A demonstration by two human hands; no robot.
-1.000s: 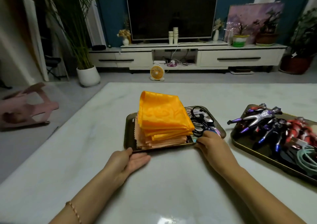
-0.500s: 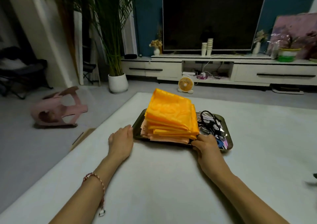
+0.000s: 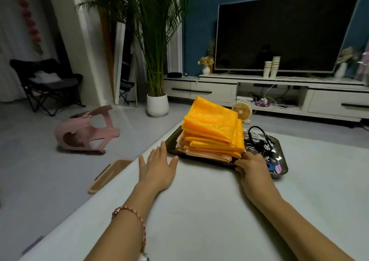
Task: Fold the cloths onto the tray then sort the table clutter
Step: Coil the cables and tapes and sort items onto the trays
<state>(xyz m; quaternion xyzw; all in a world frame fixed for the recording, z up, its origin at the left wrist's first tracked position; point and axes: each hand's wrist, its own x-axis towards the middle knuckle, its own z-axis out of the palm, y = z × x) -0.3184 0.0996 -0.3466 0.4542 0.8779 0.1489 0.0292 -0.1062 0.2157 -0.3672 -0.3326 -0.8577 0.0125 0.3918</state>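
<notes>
Dark tray [image 3: 172,143] stays gripped by right hand [image 3: 252,168]; left hand [image 3: 156,168] has flattened, fingers spread.

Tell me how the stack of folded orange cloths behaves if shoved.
The tall stack of folded orange cloths would likely shift or lean if the dark tray jerks; its layers sit uneven. The glossy-looking fabric may slide. Lifted, it probably flops.
</notes>
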